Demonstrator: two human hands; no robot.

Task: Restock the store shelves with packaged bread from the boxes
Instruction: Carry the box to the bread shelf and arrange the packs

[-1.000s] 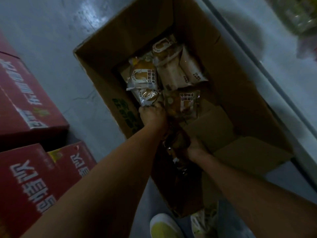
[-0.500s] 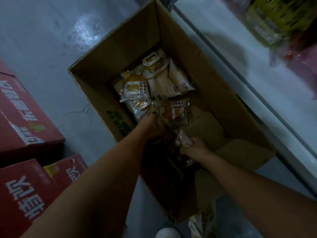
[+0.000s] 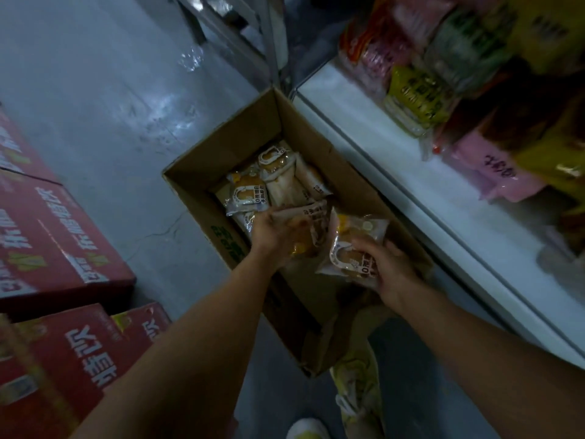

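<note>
Each hand holds one bread pack. The right hand (image 3: 391, 271) curls its fingers round a bread pack (image 3: 356, 245) in the middle of the frame, and the left hand (image 3: 274, 236) grips another bread pack (image 3: 308, 224) just beside it. Both packs are up over the open cardboard box (image 3: 202, 198) on the floor. More bread packs (image 3: 269, 185) lie deep inside the box. Red boxes (image 3: 47, 242) sit at the left. A white shelf (image 3: 395, 153) with bagged goods (image 3: 418, 96) fills the upper right.
</note>
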